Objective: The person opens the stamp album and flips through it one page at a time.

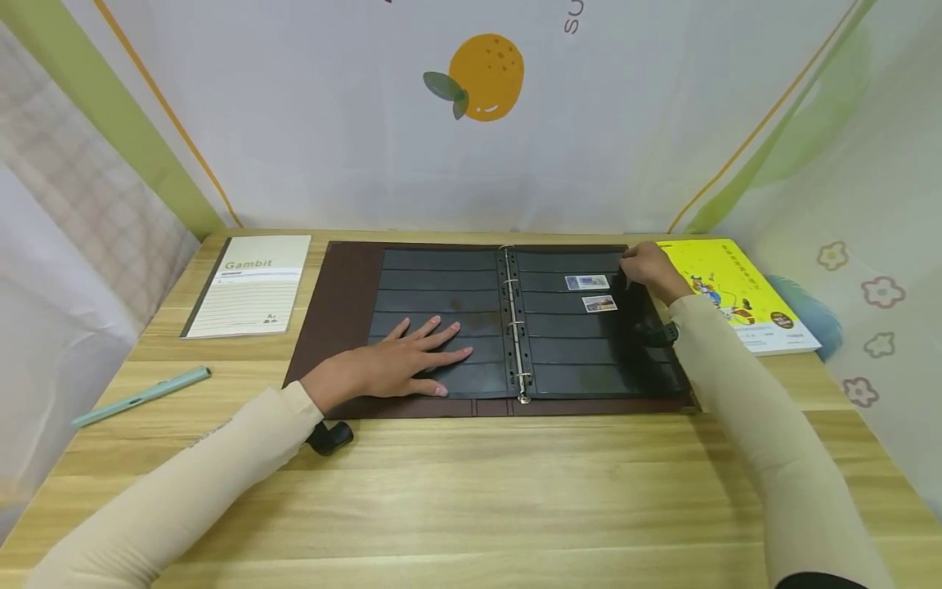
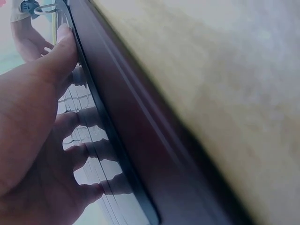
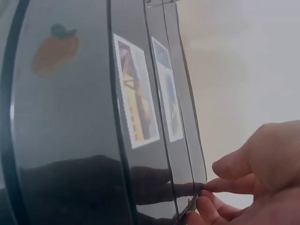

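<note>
An open stamp album [image 1: 309, 352] with a brown cover and black strip-pocket pages lies on the table. My left hand [image 1: 397, 360] rests spread on its left page [image 1: 441, 282]; in the left wrist view the fingertips touch the glossy surface. My right hand [image 1: 648, 270] is at the upper outer corner of the right page [image 1: 567, 356], its curled fingers pinching the page edge. In the right wrist view that corner [image 3: 190, 206] bends slightly at the fingertips. Two stamps, one upper [image 1: 586, 282] and one lower [image 1: 599, 303], sit in separate strips of the right page.
A Gambit notebook [image 1: 253, 286] lies left of the album, with a light green pen [image 1: 143, 397] in front of it. On the right, a yellow book [image 1: 724, 286] lies by my right wrist, beside a blue object [image 1: 805, 315]. Metal rings [image 1: 515, 324] run down the album's middle.
</note>
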Tool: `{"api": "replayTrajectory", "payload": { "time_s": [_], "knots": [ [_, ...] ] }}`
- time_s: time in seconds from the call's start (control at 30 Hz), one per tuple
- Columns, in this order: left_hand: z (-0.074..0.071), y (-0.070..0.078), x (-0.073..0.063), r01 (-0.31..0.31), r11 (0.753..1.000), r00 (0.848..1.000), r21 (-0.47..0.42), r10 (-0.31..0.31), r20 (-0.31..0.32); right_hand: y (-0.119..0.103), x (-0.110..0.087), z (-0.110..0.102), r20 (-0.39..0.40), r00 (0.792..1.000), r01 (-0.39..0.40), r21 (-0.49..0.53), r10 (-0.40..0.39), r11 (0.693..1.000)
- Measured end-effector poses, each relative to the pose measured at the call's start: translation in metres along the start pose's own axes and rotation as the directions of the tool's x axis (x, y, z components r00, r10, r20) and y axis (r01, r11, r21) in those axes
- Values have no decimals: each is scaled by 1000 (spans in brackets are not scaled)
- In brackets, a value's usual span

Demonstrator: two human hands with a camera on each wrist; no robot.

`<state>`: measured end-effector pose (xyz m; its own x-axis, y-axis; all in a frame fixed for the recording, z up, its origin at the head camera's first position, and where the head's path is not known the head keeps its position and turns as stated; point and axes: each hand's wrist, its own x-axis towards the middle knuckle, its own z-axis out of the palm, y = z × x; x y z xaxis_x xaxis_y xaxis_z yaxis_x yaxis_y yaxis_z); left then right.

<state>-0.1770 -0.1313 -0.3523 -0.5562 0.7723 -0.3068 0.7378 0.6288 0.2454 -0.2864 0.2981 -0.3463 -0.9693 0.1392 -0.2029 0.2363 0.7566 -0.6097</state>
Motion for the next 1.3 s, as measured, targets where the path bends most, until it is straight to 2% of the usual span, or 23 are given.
{"api": "replayTrajectory", "payload": {
  "time_s": [0.2,0.3,0.37,0.5,0.57,0.67,0.8,0.9,1.0,1.1,1.2,1.23,1.27,1.3],
  "knots": [
    [0,1,0,5,1000,1000,-7,-5,6,-3,-4,0,-26,999,-38,51,39,998],
    [-1,1,1,3,1000,1000,-4,-3,3,-4,-7,2,-85,996,-33,76,39,997],
    [-1,1,1,2,1000,1000,-1,-2,1,-4,-9,3,-150,988,-5,110,21,994],
    [0,1,2,-2,1000,1000,1,2,-2,-1,-12,2,-289,957,85,179,-31,980],
    [1,1,3,-5,1000,1000,1,5,-4,2,-13,-2,-318,947,122,213,-49,969],
    [3,0,4,-9,1000,1000,-2,9,-7,11,-16,-10,-288,956,136,259,-58,956],
    [4,-1,3,-19,1000,1000,-5,19,-8,23,-18,-18,-188,981,101,295,-46,950],
    [5,-2,2,-29,1000,1000,-12,29,-13,31,-17,-21,-72,997,27,299,-6,954],
    [5,-1,2,-35,999,999,-20,35,-16,41,-16,-25,84,996,-52,350,24,935],
    [4,-1,2,-35,999,999,-24,35,-16,53,-16,-31,262,965,-107,443,-14,890],
    [4,-1,2,-29,999,999,-24,29,-14,65,-24,-35,412,905,-160,563,-107,811],
    [4,0,2,-27,999,1000,-24,26,-11,69,-28,-36,457,875,-187,622,-158,761],
    [3,-1,3,-26,999,1000,-21,26,-9,73,-34,-36,491,843,-215,684,-222,697],
    [3,-1,3,-26,999,1000,-20,26,-7,77,-41,-35,521,802,-258,743,-293,617]
  ]
}}
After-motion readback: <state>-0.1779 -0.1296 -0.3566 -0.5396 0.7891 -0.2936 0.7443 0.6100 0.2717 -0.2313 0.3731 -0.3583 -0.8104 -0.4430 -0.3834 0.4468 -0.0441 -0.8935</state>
